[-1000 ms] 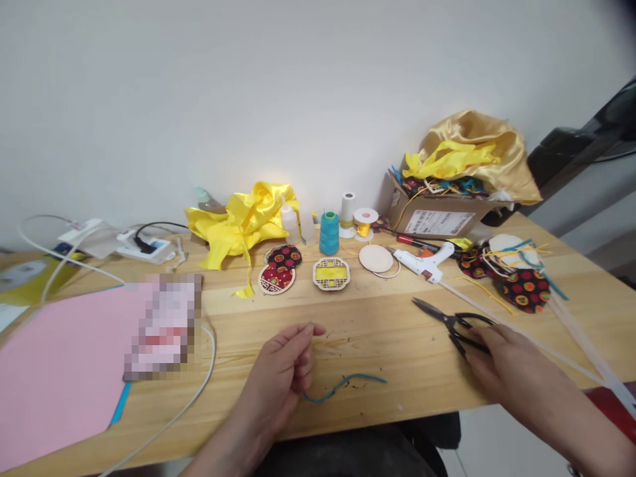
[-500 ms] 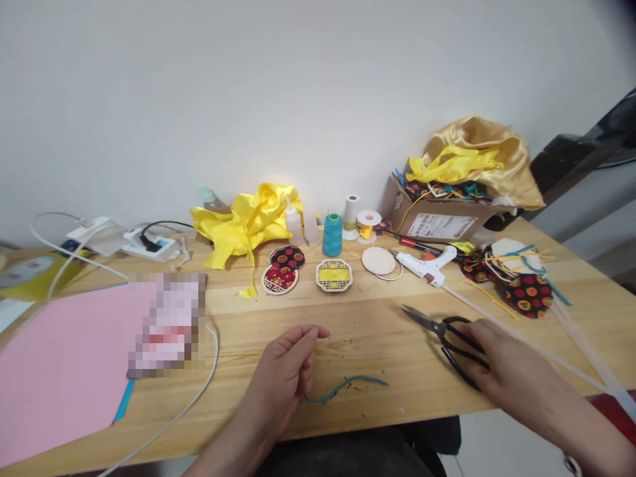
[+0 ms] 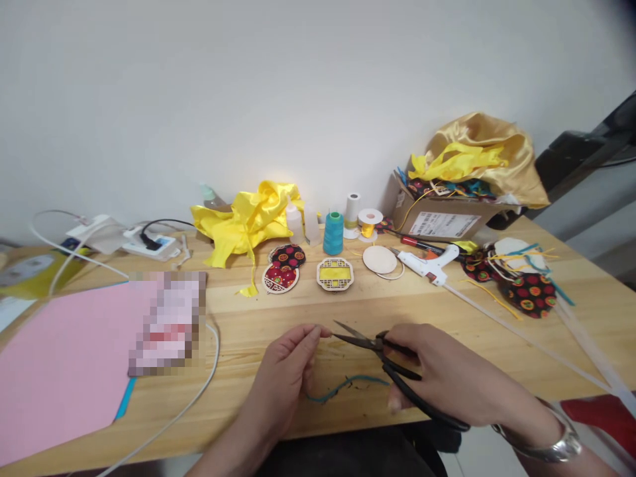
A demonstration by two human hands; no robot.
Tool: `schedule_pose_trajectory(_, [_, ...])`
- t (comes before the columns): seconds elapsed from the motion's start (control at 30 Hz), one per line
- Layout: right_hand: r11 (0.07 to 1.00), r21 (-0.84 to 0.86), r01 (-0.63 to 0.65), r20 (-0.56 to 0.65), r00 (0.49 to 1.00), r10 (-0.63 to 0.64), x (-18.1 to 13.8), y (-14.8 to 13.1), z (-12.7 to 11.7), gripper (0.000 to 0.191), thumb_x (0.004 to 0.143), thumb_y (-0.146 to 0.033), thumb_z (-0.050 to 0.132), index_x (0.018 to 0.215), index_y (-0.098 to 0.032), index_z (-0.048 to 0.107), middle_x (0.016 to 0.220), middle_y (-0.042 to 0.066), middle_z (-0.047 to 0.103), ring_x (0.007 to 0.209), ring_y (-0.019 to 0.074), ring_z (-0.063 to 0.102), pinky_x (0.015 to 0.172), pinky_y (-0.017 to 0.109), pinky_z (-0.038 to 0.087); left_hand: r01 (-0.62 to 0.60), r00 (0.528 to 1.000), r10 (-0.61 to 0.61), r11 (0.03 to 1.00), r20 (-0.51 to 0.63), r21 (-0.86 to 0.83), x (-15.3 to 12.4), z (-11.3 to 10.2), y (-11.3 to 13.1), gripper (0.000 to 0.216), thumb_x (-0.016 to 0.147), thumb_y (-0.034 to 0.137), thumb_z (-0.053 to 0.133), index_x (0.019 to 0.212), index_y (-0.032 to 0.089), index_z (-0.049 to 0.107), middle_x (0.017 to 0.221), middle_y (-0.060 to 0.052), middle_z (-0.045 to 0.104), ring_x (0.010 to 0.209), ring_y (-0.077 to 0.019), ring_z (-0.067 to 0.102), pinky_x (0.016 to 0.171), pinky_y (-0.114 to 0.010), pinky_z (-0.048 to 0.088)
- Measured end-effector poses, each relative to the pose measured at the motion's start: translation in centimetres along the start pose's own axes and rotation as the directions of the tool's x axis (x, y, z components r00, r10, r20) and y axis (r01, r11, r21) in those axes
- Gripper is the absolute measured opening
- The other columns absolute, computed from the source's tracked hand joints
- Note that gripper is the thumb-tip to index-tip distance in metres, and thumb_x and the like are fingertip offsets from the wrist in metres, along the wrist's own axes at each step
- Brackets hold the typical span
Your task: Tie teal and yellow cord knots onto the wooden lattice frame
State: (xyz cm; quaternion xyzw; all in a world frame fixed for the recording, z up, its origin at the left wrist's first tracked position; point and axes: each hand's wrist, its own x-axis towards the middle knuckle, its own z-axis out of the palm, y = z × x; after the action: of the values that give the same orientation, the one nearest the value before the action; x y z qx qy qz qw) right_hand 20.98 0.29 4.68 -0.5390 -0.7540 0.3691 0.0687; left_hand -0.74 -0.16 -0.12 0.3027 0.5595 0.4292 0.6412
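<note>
My right hand (image 3: 432,371) grips black-handled scissors (image 3: 380,341), their blades parted and pointing left. The blade tips are close to the pinched fingertips of my left hand (image 3: 291,364). That hand's thumb and forefinger are pressed together, and a teal cord (image 3: 348,382) trails from under it across the wood. What the fingertips themselves pinch is too small to see. Beyond my hands lie a wooden lattice frame with yellow cloth (image 3: 334,273) and a gourd-shaped patterned fabric piece (image 3: 283,268).
A teal thread cone (image 3: 333,233) and a ribbon spool (image 3: 368,225) stand at the back. A white glue gun (image 3: 431,265) lies to the right, near a cardboard box (image 3: 442,215) of fabric. Pink sheets (image 3: 64,371) and a white cable (image 3: 209,377) are on the left.
My right hand has brought the scissors leftward to my left fingertips, and their blades have opened wider. The left hand and teal cord have hardly moved.
</note>
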Motion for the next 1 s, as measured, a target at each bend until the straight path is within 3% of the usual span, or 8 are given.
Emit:
schedule_pose_trajectory(0.23, [0.998,-0.063,-0.004,0.051,0.999,0.007,1.3,-0.2,0.6,0.047,0.067,-0.064,0.056,0.065,-0.017,0.061,0.059,-0.002,0.054,0.052,0.0098,0.038,0.047,0.022,0.024,0.006,0.998,-0.007,1.0,0.055,0.029,0.4,0.1,-0.4,0.025,0.073,0.039,0.063,0.08,0.015,0.066,0.043,0.009,0.03,0.04,-0.0063,0.022,0.038,-0.019,0.016])
schedule_pose_trajectory(0.43, [0.99,-0.116,0.081,0.002,0.997,-0.081,2.2,-0.8,1.1,0.045,0.07,-0.062,0.055,0.064,-0.017,0.059,0.061,-0.001,0.056,0.054,0.0095,0.039,0.049,0.023,0.024,-0.011,0.997,0.006,0.998,0.076,0.064,0.3,0.3,-0.5,0.023,0.073,0.038,0.061,0.074,0.016,0.066,0.041,0.008,0.034,0.039,-0.0065,0.024,0.038,-0.02,0.017])
schedule_pose_trajectory(0.7, [0.989,-0.113,0.091,-0.018,0.995,-0.093,2.6,-0.6,1.3,0.043,0.072,-0.059,0.054,0.062,-0.017,0.059,0.058,-0.002,0.055,0.052,0.009,0.037,0.048,0.022,0.022,-0.012,0.997,0.006,0.997,0.073,0.075,0.5,0.3,-0.3,0.022,0.072,0.037,0.062,0.066,0.016,0.062,0.041,0.008,0.035,0.039,-0.0066,0.025,0.039,-0.02,0.016])
schedule_pose_trajectory(0.87, [0.994,-0.06,0.086,0.02,0.996,-0.085,2.5,-0.7,1.1,0.036,0.077,-0.051,0.054,0.067,-0.018,0.064,0.06,-0.001,0.059,0.052,0.0093,0.041,0.048,0.022,0.023,-0.011,0.998,0.004,0.996,0.07,0.091,0.4,0.3,0.0,0.023,0.071,0.037,0.063,0.073,0.015,0.066,0.041,0.009,0.032,0.04,-0.0064,0.022,0.039,-0.02,0.013])
schedule_pose_trajectory(1.0, [0.991,-0.107,0.081,-0.021,0.996,-0.083,2.6,-0.6,1.1,0.035,0.071,-0.052,0.061,0.067,-0.018,0.065,0.062,0.001,0.061,0.055,0.0106,0.046,0.049,0.022,0.024,-0.025,0.998,0.017,0.994,0.068,0.105,0.5,0.2,-0.2,0.025,0.071,0.039,0.063,0.073,0.014,0.067,0.04,0.008,0.034,0.039,-0.0068,0.024,0.039,-0.02,0.015])
